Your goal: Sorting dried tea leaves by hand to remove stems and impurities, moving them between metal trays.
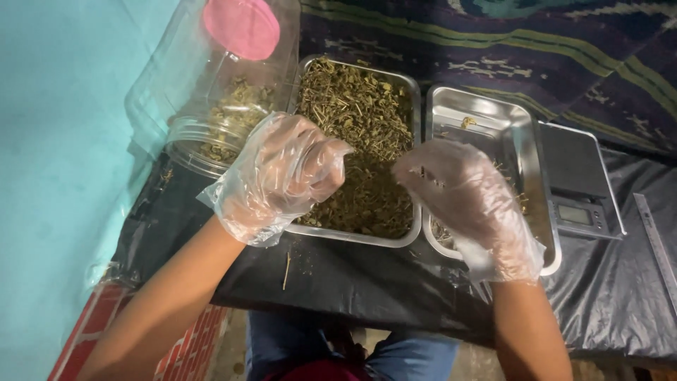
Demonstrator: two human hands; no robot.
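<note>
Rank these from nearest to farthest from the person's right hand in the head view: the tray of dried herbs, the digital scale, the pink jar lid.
Measured from the right hand:
1. Tray of dried herbs, just beside the hand on its left.
2. Digital scale, off to the right past the nearly empty tray.
3. Pink jar lid, far up at the top left.

Grey scale screen (pixel 575 214), far right

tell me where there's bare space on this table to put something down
Bare black sheet runs along the near edge, in front of the herb tray and under the gloved left hand and right hand. More lies right of the scale, beside the ruler. The back is crowded: jar, both trays, scale.
</note>
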